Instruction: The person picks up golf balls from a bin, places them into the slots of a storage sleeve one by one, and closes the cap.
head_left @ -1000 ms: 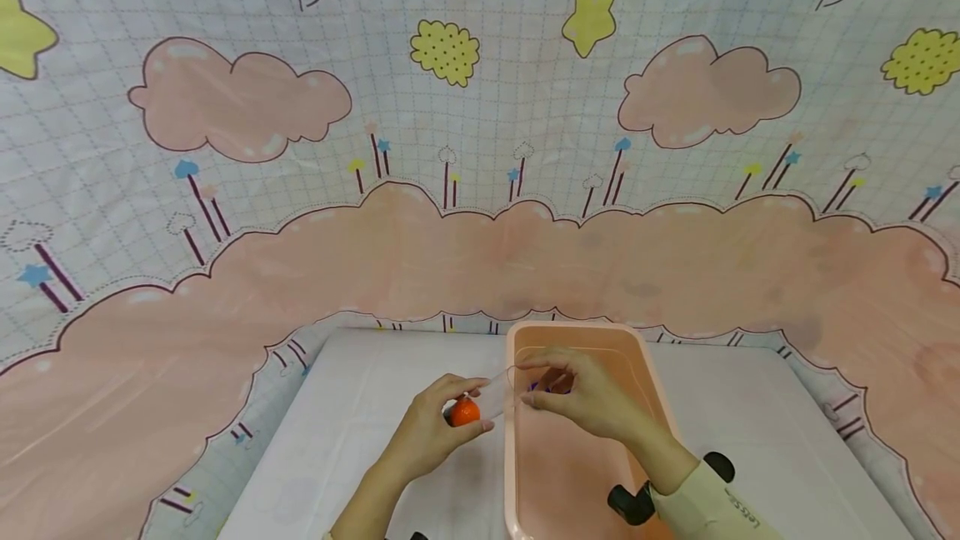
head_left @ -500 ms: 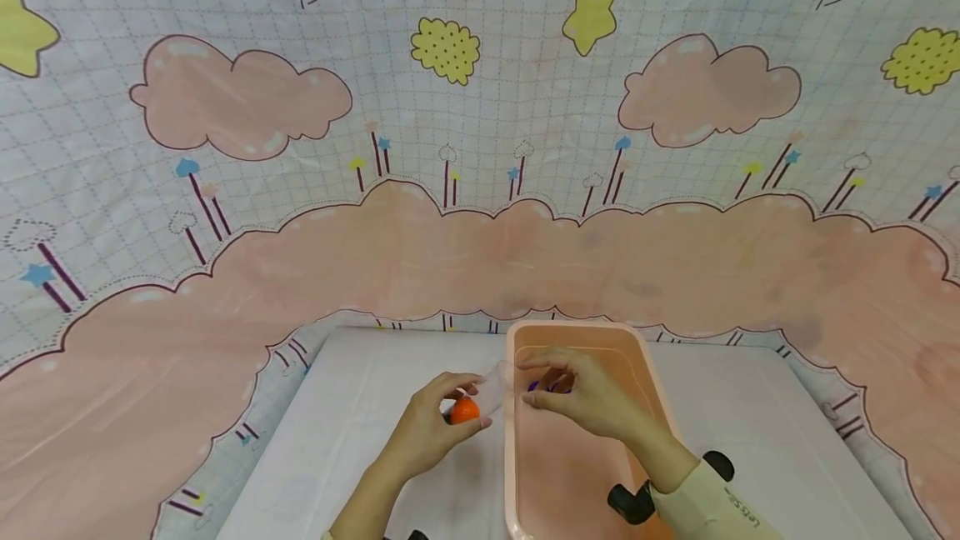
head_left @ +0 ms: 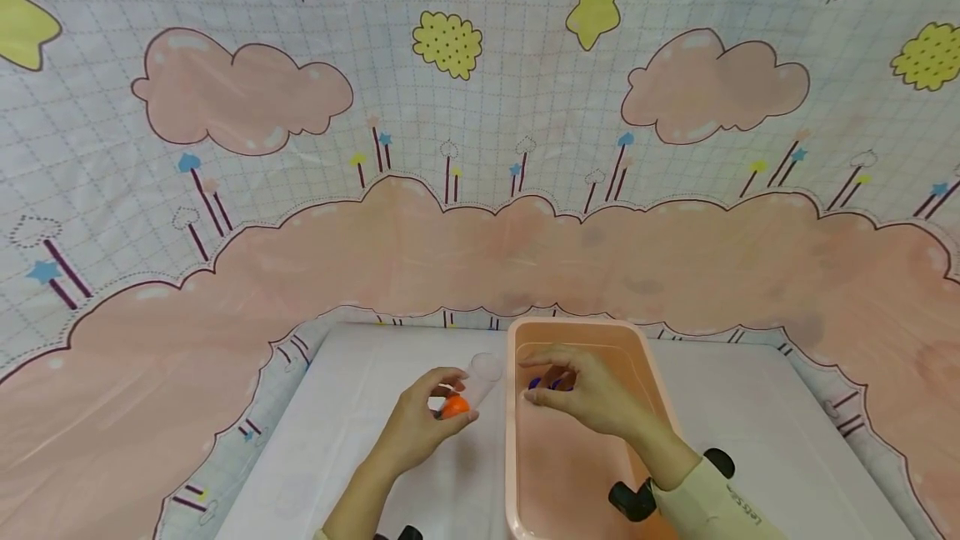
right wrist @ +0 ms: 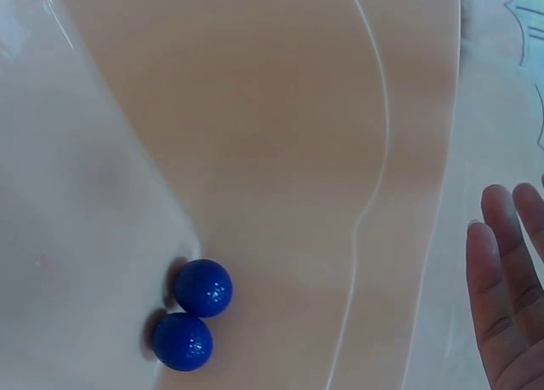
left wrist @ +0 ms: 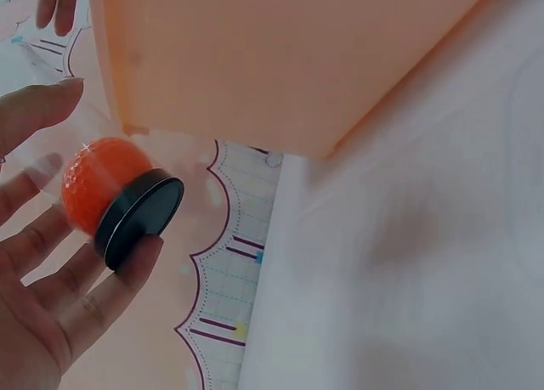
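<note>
Left hand [head_left: 423, 427] on the white table [head_left: 360, 440], left of the tub: fingers curled around a clear tube [head_left: 480, 375] with a black cap [left wrist: 138, 218] at its near end and an orange ball [head_left: 454, 407] sitting just inside against that cap. Tube tilted, open end up and toward the tub's left wall. In the left wrist view, fingertips [left wrist: 51, 237] spread along the tube rather than clamped tight. Loose-looking hold, so a possible slip of the tube or a roll of the ball toward the open mouth with any further tilt.

Pink tub [head_left: 517, 440] standing just beside that hand, near wall close to the tube's mouth; a knock against the rim likely to jolt the ball out onto the table instead of inside.

Right hand [head_left: 581, 394] hovering inside the tub, fingers relaxed and holding nothing, right above two blue balls [right wrist: 194, 313]. Both balls touching each other, resting in the tub's corner against the wall. Smooth round balls on slick plastic, so easy to nudge apart or squirt away under a careless pinch.
</note>
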